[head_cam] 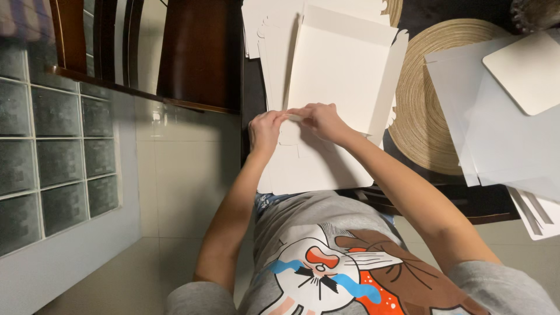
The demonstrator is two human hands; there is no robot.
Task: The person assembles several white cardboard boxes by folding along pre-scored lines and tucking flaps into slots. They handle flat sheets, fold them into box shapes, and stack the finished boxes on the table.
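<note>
Nearest, a grey printed shirt (326,262), sleeves cut off by the lower edge. Further out, left hand (265,129) and right hand (322,119) meeting at the near fold of a flat white cardboard box blank (335,76), fingertips pinched shut on a small flap there; flap itself mostly hidden under fingers. Blank lying on the dark surface (251,99). Beyond, more white blanks (268,23) stacked, tops cropped. Right: round woven mat (420,116), half covered by white sheets (496,128)

Both hands, left hand (265,129) and right hand (322,119), pinching a tab on flat white box cardboard (338,76). Round woven placemat (423,111) just beside, on dark table (252,93).
</note>
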